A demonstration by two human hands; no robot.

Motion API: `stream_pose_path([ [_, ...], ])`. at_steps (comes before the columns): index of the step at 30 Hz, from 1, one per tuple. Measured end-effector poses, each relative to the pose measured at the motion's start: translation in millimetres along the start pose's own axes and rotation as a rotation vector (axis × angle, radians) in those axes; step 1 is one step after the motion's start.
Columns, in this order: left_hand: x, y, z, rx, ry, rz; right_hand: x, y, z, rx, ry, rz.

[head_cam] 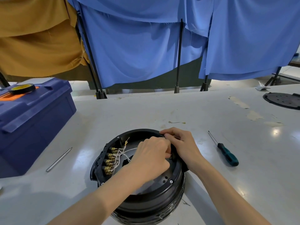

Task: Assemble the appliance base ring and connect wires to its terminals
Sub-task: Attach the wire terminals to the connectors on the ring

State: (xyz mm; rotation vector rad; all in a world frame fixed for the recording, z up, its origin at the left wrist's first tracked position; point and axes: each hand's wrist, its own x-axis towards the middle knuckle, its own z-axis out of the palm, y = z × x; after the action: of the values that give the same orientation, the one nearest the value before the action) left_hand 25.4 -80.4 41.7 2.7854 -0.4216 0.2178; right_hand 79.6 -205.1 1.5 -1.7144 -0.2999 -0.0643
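A round black appliance (151, 202) stands upside down on the white table, its black base ring (139, 132) on top. Inside at the left sits a row of brass terminals (110, 161) with white wires (125, 151) running toward the middle. My left hand (152, 156) reaches into the ring, fingers curled and pinched at its right inner side; what they pinch is hidden. My right hand (181, 145) rests on the ring's far right rim, fingers closed over the edge. A short loose wire (177, 122) with end lugs lies on the table behind the appliance.
A green-handled screwdriver (227, 155) lies to the right, a bare metal bit shaft (58, 159) to the left. A blue toolbox (32, 120) with a tape roll (21, 88) on it stands at the left. A black perforated plate (282, 100) sits far right. Blue and tan cloths hang behind.
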Motion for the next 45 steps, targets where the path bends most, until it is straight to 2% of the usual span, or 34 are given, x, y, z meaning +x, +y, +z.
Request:
stream_pose_path([
  [5, 0.7, -5.9, -5.7, -0.114, 0.024, -0.057, -0.1, 1.8, -2.5, 0.046, -0.034, 0.012],
  [8, -0.2, -8.4, -9.5, -0.168, 0.126, -0.095, 0.8, 2.8, -3.6, 0.070, -0.036, 0.014],
  [11, 0.5, -18.2, -16.5, -0.319, 0.231, -0.144, 7.6, 6.4, -6.9, 0.086, -0.006, 0.055],
  [13, 3.2, -33.2, -23.1, -0.266, 0.327, -0.155, 18.6, 11.5, -12.5, 0.077, 0.029, 0.100],
  [15, 4.8, -54.1, -24.7, -0.146, 0.360, -0.179, 33.9, 19.8, -20.5, -0.027, 0.102, 0.121],
  [17, 5.0, -74.5, -18.7, -0.097, 0.285, -0.223, 53.4, 33.5, -29.7, -0.259, 0.175, 0.120],
  [19, 3.9, -86.6, -10.7, -0.118, 0.202, -0.252, 74.2, 48.4, -36.9, -0.517, 0.205, 0.140],
  [21, 4.5, -92.8, -4.8, -0.163, 0.186, -0.253, 93.4, 60.4, -41.3, -0.667, 0.211, 0.173],
  [26, 6.9, -97.9, 1.0, -0.174, 0.231, -0.248, 125.5, 73.5, -38.3, -0.867, 0.217, 0.203],
  [30, 6.6, -98.8, 3.5, -0.169, 0.245, -0.244, 132.7, 77.6, -31.0, -0.873, 0.277, 0.229],
  [34, 6.8, -99.2, 4.3, -0.174, 0.254, -0.243, 130.2, 77.7, -26.2, -0.955, 0.240, 0.250],
  [36, 6.1, -99.3, 4.4, -0.182, 0.256, -0.246, 126.5, 72.2, -25.6, -0.870, 0.220, 0.233],
  [38, 5.5, -98.2, 4.0, -0.192, 0.250, -0.245, 119.0, 57.8, -24.0, -0.617, 0.204, 0.204],
  [41, 4.8, -91.2, -2.3, -0.272, 0.276, -0.204, 93.9, 17.6, -16.3, -0.322, 0.174, 0.038],
  [45, 1.2, -69.3, -13.4, -0.313, 0.367, -0.044, 48.3, -30.6, 1.0, -0.128, -0.029, -0.163],
])
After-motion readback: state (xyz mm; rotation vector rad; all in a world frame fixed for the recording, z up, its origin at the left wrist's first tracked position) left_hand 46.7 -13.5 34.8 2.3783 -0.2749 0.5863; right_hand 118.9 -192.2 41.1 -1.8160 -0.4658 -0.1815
